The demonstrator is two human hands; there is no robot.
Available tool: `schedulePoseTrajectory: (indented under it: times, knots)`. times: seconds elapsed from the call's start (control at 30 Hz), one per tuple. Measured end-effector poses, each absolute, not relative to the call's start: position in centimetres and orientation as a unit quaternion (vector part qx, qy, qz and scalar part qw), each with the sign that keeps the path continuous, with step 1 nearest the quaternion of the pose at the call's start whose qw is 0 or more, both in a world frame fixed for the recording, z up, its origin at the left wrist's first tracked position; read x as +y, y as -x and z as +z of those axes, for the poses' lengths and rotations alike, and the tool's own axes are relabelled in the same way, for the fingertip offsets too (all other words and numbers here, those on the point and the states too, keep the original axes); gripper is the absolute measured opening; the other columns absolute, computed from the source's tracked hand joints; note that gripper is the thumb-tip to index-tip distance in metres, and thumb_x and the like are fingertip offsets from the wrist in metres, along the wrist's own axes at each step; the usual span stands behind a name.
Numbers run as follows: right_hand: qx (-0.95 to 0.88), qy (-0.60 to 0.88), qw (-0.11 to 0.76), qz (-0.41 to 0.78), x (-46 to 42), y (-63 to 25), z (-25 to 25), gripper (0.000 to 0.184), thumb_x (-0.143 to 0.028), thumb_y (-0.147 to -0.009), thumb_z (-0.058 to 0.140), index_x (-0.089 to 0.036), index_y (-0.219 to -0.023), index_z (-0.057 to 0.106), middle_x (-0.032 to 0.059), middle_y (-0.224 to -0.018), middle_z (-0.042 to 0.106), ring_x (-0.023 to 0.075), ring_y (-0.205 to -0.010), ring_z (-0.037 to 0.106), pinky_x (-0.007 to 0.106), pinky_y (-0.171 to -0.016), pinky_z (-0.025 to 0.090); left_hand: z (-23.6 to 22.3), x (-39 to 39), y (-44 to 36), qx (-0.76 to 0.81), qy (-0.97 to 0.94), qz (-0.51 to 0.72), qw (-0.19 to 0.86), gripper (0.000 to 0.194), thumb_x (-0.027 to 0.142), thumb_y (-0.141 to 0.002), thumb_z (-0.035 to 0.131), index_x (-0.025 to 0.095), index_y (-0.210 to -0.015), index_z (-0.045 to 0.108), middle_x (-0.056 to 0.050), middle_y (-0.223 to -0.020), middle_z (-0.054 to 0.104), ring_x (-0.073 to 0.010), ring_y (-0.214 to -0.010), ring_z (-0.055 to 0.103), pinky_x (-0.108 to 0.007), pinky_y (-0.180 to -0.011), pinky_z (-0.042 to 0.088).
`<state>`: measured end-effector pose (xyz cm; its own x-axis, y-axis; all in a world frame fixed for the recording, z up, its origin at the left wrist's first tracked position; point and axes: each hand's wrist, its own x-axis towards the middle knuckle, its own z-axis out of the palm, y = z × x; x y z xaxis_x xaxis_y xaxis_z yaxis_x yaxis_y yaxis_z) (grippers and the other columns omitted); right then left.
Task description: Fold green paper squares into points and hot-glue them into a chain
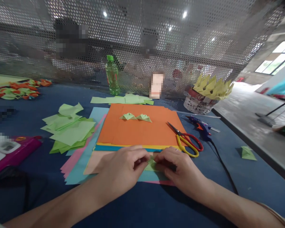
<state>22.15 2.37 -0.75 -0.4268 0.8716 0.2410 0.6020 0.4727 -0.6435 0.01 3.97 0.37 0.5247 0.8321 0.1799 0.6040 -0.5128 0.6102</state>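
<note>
Between my hands lies a small piece of light green paper (pixel 151 165), mostly hidden by the fingers. My left hand (pixel 133 163) pinches its left side, and my right hand (pixel 172 163) closes over its right side. Both hands rest above the near edge of a stack of coloured sheets, with an orange sheet (pixel 135 134) on top. Two small folded green paper pieces (pixel 128 116) sit side by side on the orange sheet. Scissors (pixel 188 143) with red and yellow handles lie on the stack's right side, blades toward the back.
Loose green paper squares (pixel 72 129) are piled at left. A hot glue gun (pixel 203 128) and its cord lie at right, near one folded green piece (pixel 248 153). Behind stand a green bottle (pixel 112 77) and a basket with yellow folded paper (pixel 201 98). A magenta object (pixel 26 153) sits far left.
</note>
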Motion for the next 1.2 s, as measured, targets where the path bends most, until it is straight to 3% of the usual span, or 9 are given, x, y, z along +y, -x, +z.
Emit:
schedulePoseTrajectory:
  times: [0.33,0.8,1.07,1.2]
  knots:
    - [-0.824,0.442,0.288,0.206,2.5,-22.1,-0.6,0.024,-0.005,-0.083,0.06,-0.022,-0.096,0.069,0.0012,-0.09,0.071,0.017,-0.082,0.063,0.029,-0.075,0.047,0.4,4.3,0.1,0.447,-0.811,0.227,0.302,0.016,0.019,-0.09,0.059,0.026,-0.095,0.071,0.005,-0.078,0.066,-0.0114,-0.066,0.059,-0.023,-0.06,0.038]
    - [-0.853,0.413,0.275,0.161,2.3,-22.1,-0.5,0.02,-0.003,-0.087,0.055,-0.021,-0.087,0.066,0.002,-0.088,0.07,0.0167,-0.081,0.061,0.029,-0.076,0.047,-0.1,4.6,0.3,0.439,-0.815,0.226,0.302,0.015,0.015,-0.089,0.056,0.023,-0.079,0.063,0.005,-0.081,0.063,-0.0108,-0.065,0.054,-0.022,-0.06,0.038]
    - [-0.885,0.373,0.248,0.126,2.1,-22.6,-0.3,0.03,-0.003,-0.091,0.046,-0.022,-0.096,0.068,0.0048,-0.099,0.071,0.0185,-0.089,0.061,0.031,-0.081,0.049,0.2,4.5,0.9,0.392,-0.852,0.217,0.271,0.016,0.015,-0.093,0.053,0.024,-0.086,0.065,0.001,-0.088,0.066,-0.0139,-0.075,0.061,-0.022,-0.066,0.045]
    - [-0.89,0.368,0.244,0.116,2.2,-22.6,-0.2,0.031,-0.001,-0.09,0.044,-0.021,-0.094,0.068,0.0053,-0.101,0.071,0.0181,-0.088,0.062,0.032,-0.083,0.051,0.1,4.3,1.0,0.361,-0.876,0.217,0.234,0.024,0.015,-0.097,0.049,0.028,-0.103,0.068,-0.001,-0.094,0.066,-0.0153,-0.081,0.064,-0.023,-0.074,0.048]
